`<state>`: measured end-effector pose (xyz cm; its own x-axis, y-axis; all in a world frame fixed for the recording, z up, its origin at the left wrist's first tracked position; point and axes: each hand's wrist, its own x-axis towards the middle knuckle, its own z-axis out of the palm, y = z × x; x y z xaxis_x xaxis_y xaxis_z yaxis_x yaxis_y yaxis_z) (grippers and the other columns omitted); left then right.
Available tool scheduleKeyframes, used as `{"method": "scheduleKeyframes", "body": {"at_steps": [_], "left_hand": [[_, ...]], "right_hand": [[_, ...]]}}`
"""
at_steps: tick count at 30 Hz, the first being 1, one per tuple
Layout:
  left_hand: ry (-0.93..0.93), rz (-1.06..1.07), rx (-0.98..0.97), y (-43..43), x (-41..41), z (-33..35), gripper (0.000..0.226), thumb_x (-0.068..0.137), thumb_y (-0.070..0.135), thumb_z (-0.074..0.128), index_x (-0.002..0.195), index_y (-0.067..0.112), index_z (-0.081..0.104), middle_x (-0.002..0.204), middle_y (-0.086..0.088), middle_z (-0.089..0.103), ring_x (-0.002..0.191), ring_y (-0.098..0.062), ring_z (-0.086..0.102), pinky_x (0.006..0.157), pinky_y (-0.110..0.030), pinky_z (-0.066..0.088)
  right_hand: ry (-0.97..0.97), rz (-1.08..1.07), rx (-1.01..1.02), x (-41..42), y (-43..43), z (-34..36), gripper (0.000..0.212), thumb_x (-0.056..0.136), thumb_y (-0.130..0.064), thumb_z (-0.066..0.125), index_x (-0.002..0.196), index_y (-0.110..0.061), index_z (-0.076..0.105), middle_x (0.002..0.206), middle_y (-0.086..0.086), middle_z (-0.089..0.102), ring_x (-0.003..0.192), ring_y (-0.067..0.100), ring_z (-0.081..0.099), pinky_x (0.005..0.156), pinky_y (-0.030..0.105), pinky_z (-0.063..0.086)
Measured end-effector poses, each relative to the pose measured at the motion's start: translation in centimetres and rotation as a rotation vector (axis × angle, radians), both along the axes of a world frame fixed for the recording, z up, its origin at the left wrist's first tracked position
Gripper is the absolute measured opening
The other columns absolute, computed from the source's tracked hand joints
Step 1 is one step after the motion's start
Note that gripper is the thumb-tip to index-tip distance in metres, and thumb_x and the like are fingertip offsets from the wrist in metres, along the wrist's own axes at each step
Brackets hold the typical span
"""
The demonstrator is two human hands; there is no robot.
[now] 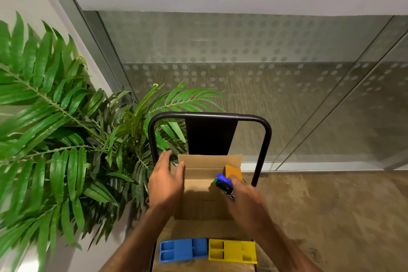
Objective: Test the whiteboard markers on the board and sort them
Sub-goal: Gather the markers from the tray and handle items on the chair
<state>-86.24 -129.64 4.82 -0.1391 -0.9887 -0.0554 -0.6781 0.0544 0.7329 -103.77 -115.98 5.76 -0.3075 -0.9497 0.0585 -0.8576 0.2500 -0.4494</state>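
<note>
Head camera (wide-angle) looks down, close over a box (209, 161).

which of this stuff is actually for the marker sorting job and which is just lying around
For the job:
- markers, gripped in the right hand
- cardboard box, left hand at its edge
- blue tray
- yellow tray

Just there:
- plant
- black chair
- glass wall
- orange block in the box, purpose unclear
</note>
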Motion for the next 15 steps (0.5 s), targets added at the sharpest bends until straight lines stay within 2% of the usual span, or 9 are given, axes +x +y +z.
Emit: {"method": "scheduleKeyframes", "body": {"at_steps": [2,5,7,9,12,15], "left_hand": [[0.103,0.048,-0.003,0.5,0.0,0.3,0.061,0.098,0.041,0.064,0.153,0.028,0.040,0.145,-0.005,0.057,0.129,-0.022,0.057,0.106,-0.044,0.051],[0.237,0.056,0.014,1.6,-0.1,0.7,0.054,0.102,0.031,0.060,0.152,0.022,0.043,0.135,0.003,0.060,0.101,0.019,0.058,0.086,-0.006,0.047],[0.301,-0.017,0.106,2.1,-0.1,0.5,0.043,0.106,0.031,0.052,0.148,0.023,0.047,0.127,0.013,0.061,0.099,0.027,0.055,0.077,-0.001,0.045],[0.249,-0.142,0.217,2.4,0.2,0.1,0.034,0.108,0.036,0.045,0.141,0.028,0.050,0.121,0.017,0.062,0.107,0.016,0.058,0.079,-0.005,0.045],[0.053,-0.412,0.280,2.1,2.0,-1.3,0.055,0.100,0.056,0.032,0.142,0.026,0.054,0.140,0.007,0.058,0.130,-0.007,0.051,0.100,-0.017,0.041],[-0.135,-0.652,0.365,2.2,3.9,-1.4,0.044,0.096,0.035,0.038,0.138,0.040,0.049,0.143,0.014,0.048,0.135,-0.015,0.044,0.108,-0.026,0.042]], "right_hand": [[-0.008,0.016,0.003,0.2,-0.2,-0.8,0.048,0.080,-0.023,0.078,0.124,-0.018,0.059,0.101,0.002,0.073,0.087,0.018,0.069,0.070,0.030,0.056],[0.015,0.079,0.000,0.2,-0.6,-1.9,0.052,0.079,-0.014,0.077,0.127,-0.018,0.057,0.132,0.004,0.063,0.119,0.020,0.061,0.092,0.034,0.054],[0.041,0.116,0.029,0.1,-0.8,-2.6,0.044,0.082,-0.011,0.073,0.123,-0.020,0.059,0.145,0.004,0.052,0.134,0.022,0.048,0.101,0.038,0.048],[0.052,0.122,0.053,-0.1,-0.9,-3.4,0.042,0.083,-0.008,0.072,0.122,-0.020,0.060,0.148,0.006,0.048,0.137,0.025,0.044,0.100,0.042,0.047],[0.097,0.148,0.088,-0.3,-1.2,-4.1,0.042,0.085,-0.009,0.071,0.124,-0.020,0.058,0.151,0.009,0.043,0.140,0.028,0.039,0.101,0.045,0.047],[0.141,0.143,0.109,-0.6,-1.4,-4.3,0.045,0.080,-0.009,0.077,0.121,-0.017,0.060,0.150,0.015,0.042,0.139,0.033,0.039,0.101,0.047,0.044]]}}
